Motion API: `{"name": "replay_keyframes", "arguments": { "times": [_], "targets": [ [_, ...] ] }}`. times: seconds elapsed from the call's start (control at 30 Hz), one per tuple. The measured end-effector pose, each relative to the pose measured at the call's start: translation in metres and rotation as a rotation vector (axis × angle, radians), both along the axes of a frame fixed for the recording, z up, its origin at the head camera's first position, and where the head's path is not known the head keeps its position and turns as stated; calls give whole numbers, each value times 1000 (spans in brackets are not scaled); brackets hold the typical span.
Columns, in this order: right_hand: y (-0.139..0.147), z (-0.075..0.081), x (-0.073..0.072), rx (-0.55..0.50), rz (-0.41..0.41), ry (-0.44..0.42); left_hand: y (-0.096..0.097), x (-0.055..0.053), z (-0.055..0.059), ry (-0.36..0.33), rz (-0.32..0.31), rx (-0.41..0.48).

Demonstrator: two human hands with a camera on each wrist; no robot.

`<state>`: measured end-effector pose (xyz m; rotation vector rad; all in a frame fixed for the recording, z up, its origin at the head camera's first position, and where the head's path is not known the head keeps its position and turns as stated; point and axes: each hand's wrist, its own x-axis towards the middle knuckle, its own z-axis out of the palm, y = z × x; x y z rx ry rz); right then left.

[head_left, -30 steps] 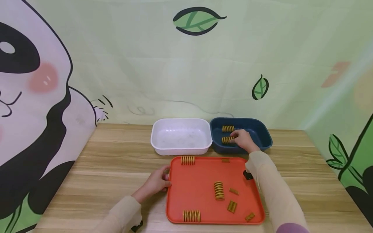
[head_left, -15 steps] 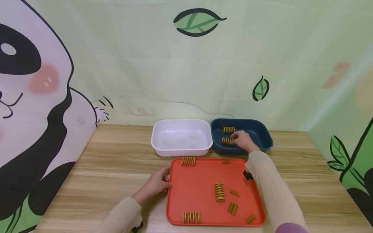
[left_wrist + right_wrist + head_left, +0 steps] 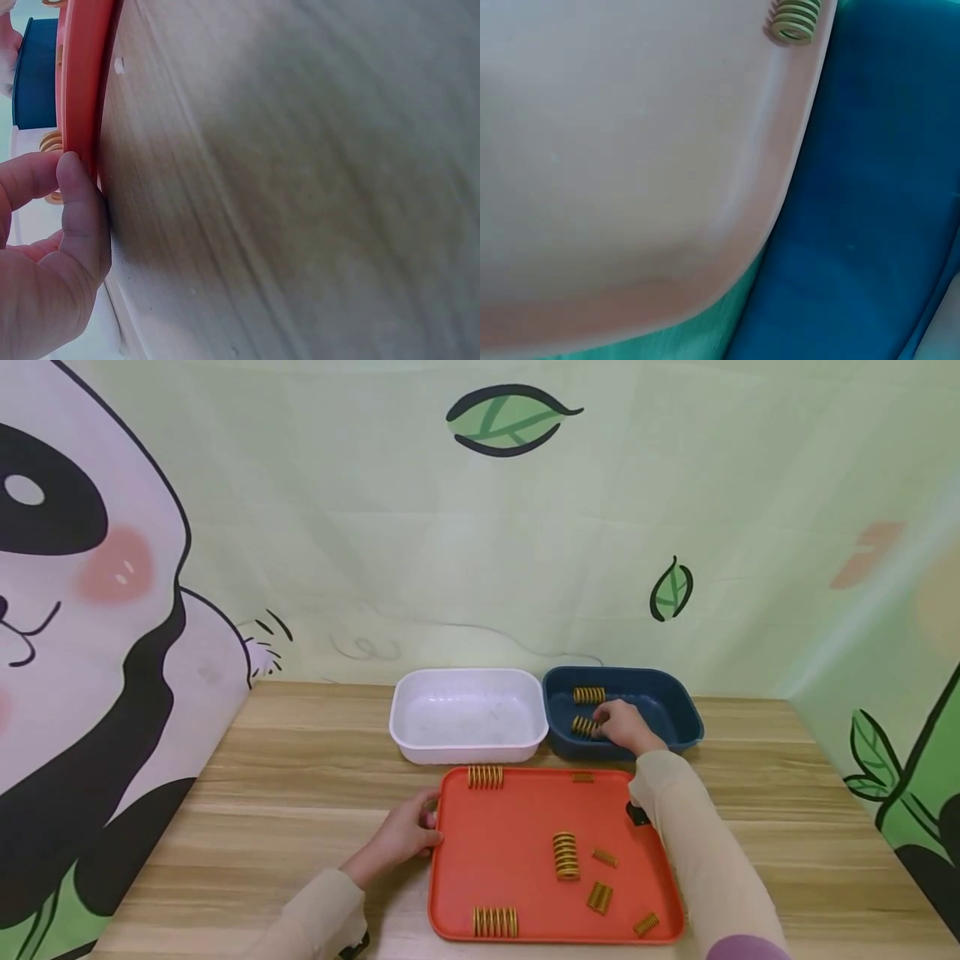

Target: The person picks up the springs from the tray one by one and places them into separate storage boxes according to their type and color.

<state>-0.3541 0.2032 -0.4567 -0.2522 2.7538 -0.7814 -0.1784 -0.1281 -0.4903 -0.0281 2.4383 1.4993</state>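
Note:
My left hand [image 3: 407, 829] pinches the left rim of the orange-red tray [image 3: 495, 852]; in the left wrist view its thumb and a finger [image 3: 81, 217] meet at the rim. My right hand [image 3: 626, 727] reaches into the dark blue bin [image 3: 678, 710], its fingertips holding the right end of a gold coil spring [image 3: 583, 727], which lies slightly tilted. Another gold spring [image 3: 588, 695] lies behind it in that bin. On the tray rest several springs of different sizes, such as a large one [image 3: 566, 856] and a small one [image 3: 604, 857]. The right wrist view shows only a sliver of hand.
A white bin [image 3: 468, 714] touches the blue bin's left side. Both stand behind the tray on the wooden table [image 3: 247, 827], near a printed cloth backdrop [image 3: 360, 527]. Large springs [image 3: 486, 777] lie by the tray's far rim and [near rim spring] close to its front.
The spring under my right fingers has turned a little, from level to tilted. My left hand stays at the tray rim. The head view has shifted slightly.

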Motion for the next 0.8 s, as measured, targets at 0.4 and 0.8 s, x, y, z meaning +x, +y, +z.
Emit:
{"name": "replay_keyframes", "arguments": {
  "times": [0.4, 0.8],
  "targets": [
    [2, 1, 1, -53, 1, 39, 0, 0, -1, 7, -2, 31],
    [0, 2, 6, -125, -7, 41, 1, 1, -2, 28, -6, 27]
  ]
}}
